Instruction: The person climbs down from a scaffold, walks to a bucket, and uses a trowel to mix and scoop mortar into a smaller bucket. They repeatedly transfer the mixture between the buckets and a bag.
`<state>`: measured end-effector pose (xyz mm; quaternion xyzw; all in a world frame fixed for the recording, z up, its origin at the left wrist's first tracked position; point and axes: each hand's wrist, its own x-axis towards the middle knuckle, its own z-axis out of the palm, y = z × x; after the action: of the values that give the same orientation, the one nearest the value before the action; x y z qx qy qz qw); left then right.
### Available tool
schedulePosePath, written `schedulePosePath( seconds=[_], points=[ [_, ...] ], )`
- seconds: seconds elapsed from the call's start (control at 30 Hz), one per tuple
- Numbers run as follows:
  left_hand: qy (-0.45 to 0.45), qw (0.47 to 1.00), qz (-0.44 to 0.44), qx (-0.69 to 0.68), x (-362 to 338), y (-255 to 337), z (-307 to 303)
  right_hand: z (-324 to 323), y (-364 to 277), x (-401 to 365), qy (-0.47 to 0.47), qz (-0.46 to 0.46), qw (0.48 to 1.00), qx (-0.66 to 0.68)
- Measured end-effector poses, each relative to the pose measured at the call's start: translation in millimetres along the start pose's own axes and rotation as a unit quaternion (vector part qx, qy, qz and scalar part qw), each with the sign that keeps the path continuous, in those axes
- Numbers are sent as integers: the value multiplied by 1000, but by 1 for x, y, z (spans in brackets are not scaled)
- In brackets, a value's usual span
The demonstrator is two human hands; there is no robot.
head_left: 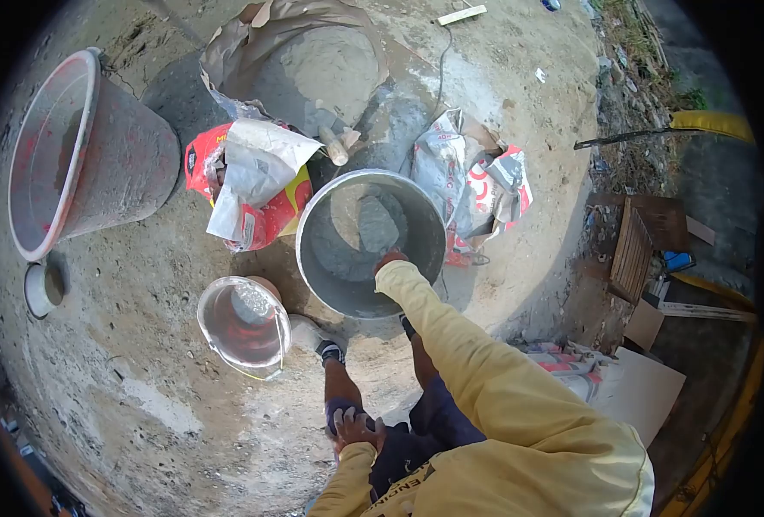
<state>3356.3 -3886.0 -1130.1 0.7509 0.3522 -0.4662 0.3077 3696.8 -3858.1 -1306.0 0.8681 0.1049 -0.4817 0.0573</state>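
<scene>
A round metal bucket (pixel 313 258) stands on the concrete ground and holds grey cement mix (pixel 373 226). My right hand (pixel 389 258) reaches over its near rim in a yellow sleeve; the sleeve hides most of the fingers, so I cannot tell whether they hold anything. My left hand (pixel 355 427) rests flat on my left knee with fingers spread and nothing in it. A small translucent pail (pixel 242 326) with water stands just left of my foot.
A large grey tub (pixel 97 164) lies tilted at the left, with a small round pot (pixel 43 289) below it. Torn cement bags (pixel 252 185) (pixel 477 185) flank the bucket. An open bag with grey powder (pixel 321 69) and a wooden handle (pixel 337 148) lie behind. A wooden crate (pixel 636 246) sits at the right.
</scene>
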Motion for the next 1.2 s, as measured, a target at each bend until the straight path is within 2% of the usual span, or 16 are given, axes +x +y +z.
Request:
schedulePosePath(
  seconds=[0.03,0.1,0.2,0.3,0.47,0.57,0.7,0.77,0.8,0.83,0.9,0.93,1.03,1.07,1.13,1.2],
  points=[
    [1,1000,-3,5,0,2,0,2,-8,21,-42,0,998,-42],
    [-6,1000,-6,7,0,4,-1,32,-19,72,-222,-56,952,-203],
    [-8,1000,-6,22,2,3,3,37,-32,77,-107,92,989,47],
    [-14,999,-6,36,2,1,8,45,-39,87,-68,181,955,223],
    [-14,1000,0,21,2,6,-1,79,-24,99,6,75,965,250],
    [-12,1000,-1,27,4,7,0,85,-17,105,-35,117,927,356],
    [-14,1000,3,28,4,10,-3,85,-9,82,-18,58,863,502],
    [-10,999,-6,36,3,13,-7,104,4,97,-93,122,730,666],
    [-20,999,-19,33,4,14,-6,92,2,81,-81,112,708,692],
    [-19,999,-12,30,3,15,-7,87,7,75,-74,111,710,691],
    [-19,999,-18,25,3,15,-9,78,15,66,-90,106,772,620],
    [-29,999,-19,32,4,15,-9,77,18,59,-86,105,774,619],
    [-42,999,-20,25,3,15,-14,78,32,34,15,27,874,484],
    [-44,999,-22,18,3,13,-12,54,27,-4,26,38,874,484],
    [-13,1000,-5,2,4,6,-1,17,18,-72,134,-16,912,386],
    [-12,1000,-16,-14,1,5,-1,15,25,-98,81,-71,910,402]
  ],
)
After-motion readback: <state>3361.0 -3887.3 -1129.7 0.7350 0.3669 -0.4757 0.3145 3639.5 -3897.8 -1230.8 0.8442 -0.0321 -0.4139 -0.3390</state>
